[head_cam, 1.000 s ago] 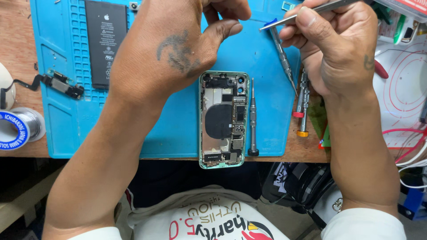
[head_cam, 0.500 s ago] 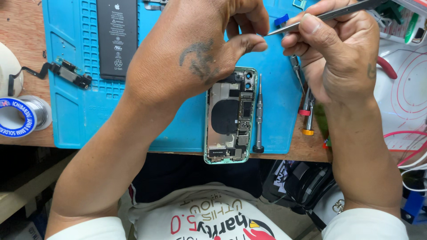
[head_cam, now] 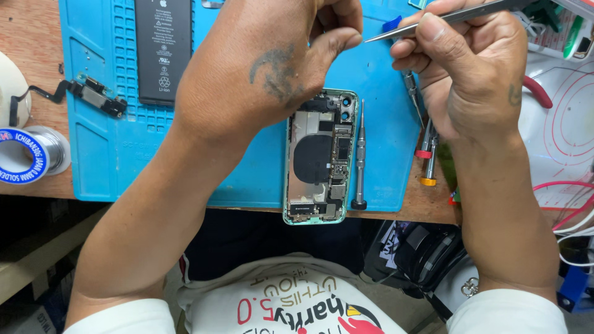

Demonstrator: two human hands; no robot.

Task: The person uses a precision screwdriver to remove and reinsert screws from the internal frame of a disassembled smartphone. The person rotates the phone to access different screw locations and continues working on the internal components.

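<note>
An opened green phone body (head_cam: 318,158) lies upright on a blue repair mat (head_cam: 105,154), its circuit boards and round black coil exposed. My left hand (head_cam: 266,68) hovers over the phone's top end, thumb and forefinger pinched together; whether they hold a small part I cannot tell. My right hand (head_cam: 470,68) grips metal tweezers (head_cam: 445,17) whose tip points left towards my left fingertips. A slim screwdriver (head_cam: 360,154) rests on the mat just right of the phone.
A black phone battery (head_cam: 164,49) lies at the mat's top. A small flex-cable part (head_cam: 93,97) sits at its left edge. A solder spool (head_cam: 28,158) stands on the wooden bench at far left. More screwdrivers (head_cam: 428,158) lie under my right hand. A white mat with red lines (head_cam: 563,130) is at right.
My view has shifted, so the phone and mat sit further right and closer. My hands have come nearer together, with the tweezers' tip now close to my left fingertips.
</note>
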